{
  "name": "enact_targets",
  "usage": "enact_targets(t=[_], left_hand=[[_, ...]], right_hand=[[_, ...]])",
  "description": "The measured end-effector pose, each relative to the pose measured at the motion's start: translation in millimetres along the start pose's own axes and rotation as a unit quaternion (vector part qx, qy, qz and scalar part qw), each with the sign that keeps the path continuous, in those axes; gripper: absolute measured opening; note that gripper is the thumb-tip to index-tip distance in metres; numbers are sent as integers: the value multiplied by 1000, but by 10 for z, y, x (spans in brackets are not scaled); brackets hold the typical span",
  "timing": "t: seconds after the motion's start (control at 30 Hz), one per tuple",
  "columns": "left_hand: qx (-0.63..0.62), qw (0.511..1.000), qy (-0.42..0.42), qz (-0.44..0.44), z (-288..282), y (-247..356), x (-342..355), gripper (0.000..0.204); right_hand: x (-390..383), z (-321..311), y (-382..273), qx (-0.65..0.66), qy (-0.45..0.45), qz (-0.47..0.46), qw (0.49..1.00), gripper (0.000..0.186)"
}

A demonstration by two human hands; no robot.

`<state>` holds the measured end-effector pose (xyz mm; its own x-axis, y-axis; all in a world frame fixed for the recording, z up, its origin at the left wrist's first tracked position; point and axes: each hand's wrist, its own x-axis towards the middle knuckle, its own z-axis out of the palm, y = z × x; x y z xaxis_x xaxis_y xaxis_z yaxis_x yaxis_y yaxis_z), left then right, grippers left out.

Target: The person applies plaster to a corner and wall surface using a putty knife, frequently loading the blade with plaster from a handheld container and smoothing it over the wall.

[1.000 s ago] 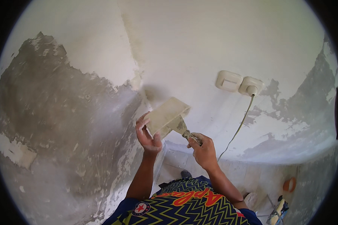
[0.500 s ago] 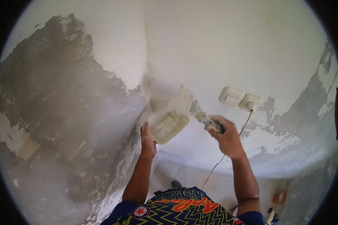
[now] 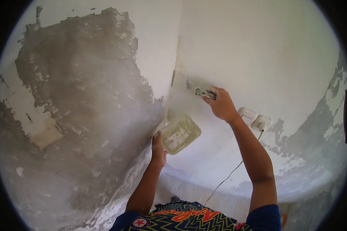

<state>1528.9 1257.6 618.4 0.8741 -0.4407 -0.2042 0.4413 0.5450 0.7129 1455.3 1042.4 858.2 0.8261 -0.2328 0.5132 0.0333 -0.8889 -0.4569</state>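
My left hand [image 3: 158,151] is closed around the left side of a pale, rounded rectangular plastic container [image 3: 196,130], held tilted near the wall corner. Whitish filler [image 3: 176,138] shows inside it. Higher up, my right hand [image 3: 222,104] grips the dark, filler-smeared handle of a wide putty knife [image 3: 204,92]. Its pale blade points left toward the corner and lies at the right-hand wall, hard to tell from the white surface. Whether the blade's whole edge touches the wall, I cannot tell.
The left wall [image 3: 92,77] carries a large grey rough patch with ragged edges. On the right wall are a white switch [image 3: 247,114] and a socket [image 3: 261,123] with a plug. Its cable [image 3: 235,169] hangs down past my right forearm to the floor.
My right hand has carried the putty knife up and away from the container to the wall by the corner. The left hand still holds the container. The view has shifted leftward.
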Motion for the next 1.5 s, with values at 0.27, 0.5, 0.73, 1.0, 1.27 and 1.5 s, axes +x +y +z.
enact_targets(t=[0.27, 0.5, 0.73, 1.0, 1.27, 1.5], left_hand=[[-5, 1000, -4, 5, -227, -73, 34, 57], [14, 1000, -26, 2, -346, -133, 131, 62], [4, 1000, -8, -6, -282, -182, 154, 54], [7, 999, -1, -43, -424, -301, 335, 57], [7, 1000, 3, -10, -498, -214, 73, 56], [-30, 999, -2, -39, -664, -283, 34, 61]], right_hand=[[-3, 226, 2, 7, -17, 32, 999, 25], [-17, 201, -37, 2, 3, -1, 1000, 24], [-36, 314, 7, -19, 39, 32, 999, 22], [-159, 554, -77, -49, 114, 51, 991, 20], [-508, 393, -337, -35, 162, 38, 985, 16], [-459, 428, -376, 9, 98, 16, 995, 19]])
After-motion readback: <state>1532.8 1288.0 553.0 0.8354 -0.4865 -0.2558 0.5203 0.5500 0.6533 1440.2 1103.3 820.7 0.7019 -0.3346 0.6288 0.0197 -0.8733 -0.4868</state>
